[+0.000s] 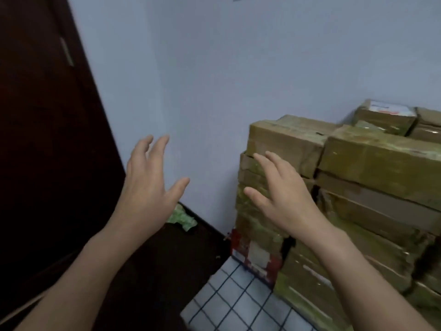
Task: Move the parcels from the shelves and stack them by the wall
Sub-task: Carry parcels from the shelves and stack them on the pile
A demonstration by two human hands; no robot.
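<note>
Pale blue wall (pixel 214 68) — dark brown door (pixel 43 139) left, white gridded floor tiles (pixel 238 304).

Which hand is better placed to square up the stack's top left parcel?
Right. The right hand is open in front of the top left parcel; the left hand hovers open beside the stack, before bare wall.

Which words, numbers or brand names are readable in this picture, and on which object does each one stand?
No text is readable here.
White label on the rear parcel: blue and red print, too blurred to read.
Red and white box: print too blurred to read.
</note>
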